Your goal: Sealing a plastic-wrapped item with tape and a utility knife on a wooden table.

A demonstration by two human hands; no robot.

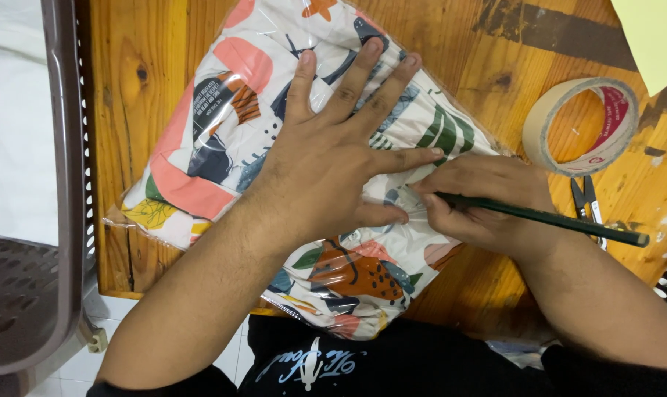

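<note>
Plastic chair (pixel 58 184) in grey-brown stood at the far left, its perforated edge just beside the wooden surface (pixel 127 110), with white floor tiles below it. Next came the wrapped parcel (pixel 223 125), a flat packet in clear film over paper printed with coral, green and navy leaf shapes; it lay diagonally on the surface, its lower corner hanging past the near edge toward the person's lap. That slant likely put the parcel's middle within easy reach of both hands.

The left hand (pixel 333 162) lay flat on the middle of the parcel, fingers (pixel 363 70) spread open and pressing down, gripping nothing. It looked placed to pin the slippery film so the packet would not slide while it was marked.

Just right of it, touching the left thumb's side, the right hand (pixel 480 202) had its fingers closed around a dark green pencil (pixel 546 218), held in a writing grip with the tip down on the parcel's right part and the shaft pointing away to the right.

Farther right, well clear of the parcel, a roll of beige tape (pixel 579 125) lay flat on the surface, and small scissors (pixel 587 198) rested just below it, partly hidden behind the pencil. A pale yellow sheet (pixel 653 33) filled the top right corner.
</note>
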